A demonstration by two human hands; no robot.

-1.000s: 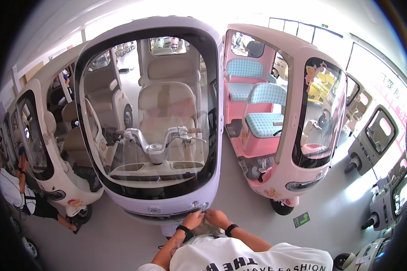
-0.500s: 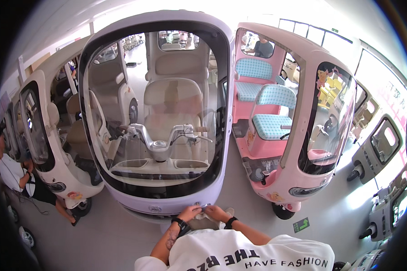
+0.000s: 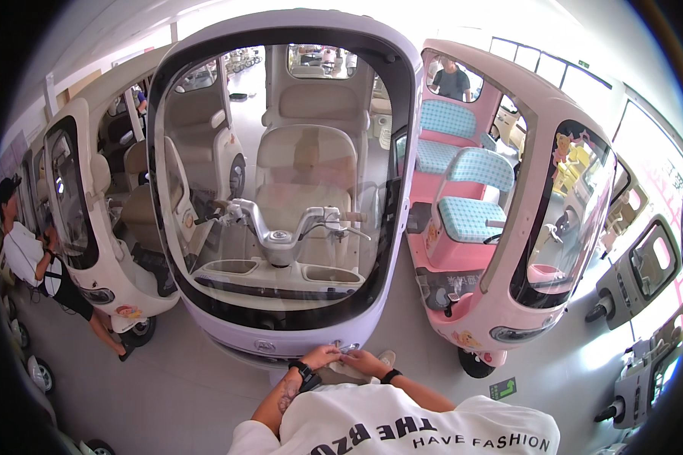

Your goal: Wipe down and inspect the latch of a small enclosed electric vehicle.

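Left hand [image 3: 324, 356] and right hand [image 3: 364, 363] close together, fingers bent, fingertips nearly meeting; too small in view to tell whether they pinch or touch anything. Position: at lower front of lavender cabin tricycle [image 3: 281, 243], which stands between pale cabin tricycle [image 3: 115, 274] on left and pink cabin tricycle [image 3: 470, 311] on right

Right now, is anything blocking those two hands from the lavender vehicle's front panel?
Nothing visible does: the left hand and right hand are close together by the lavender front panel. Whether they touch it, I can't tell.
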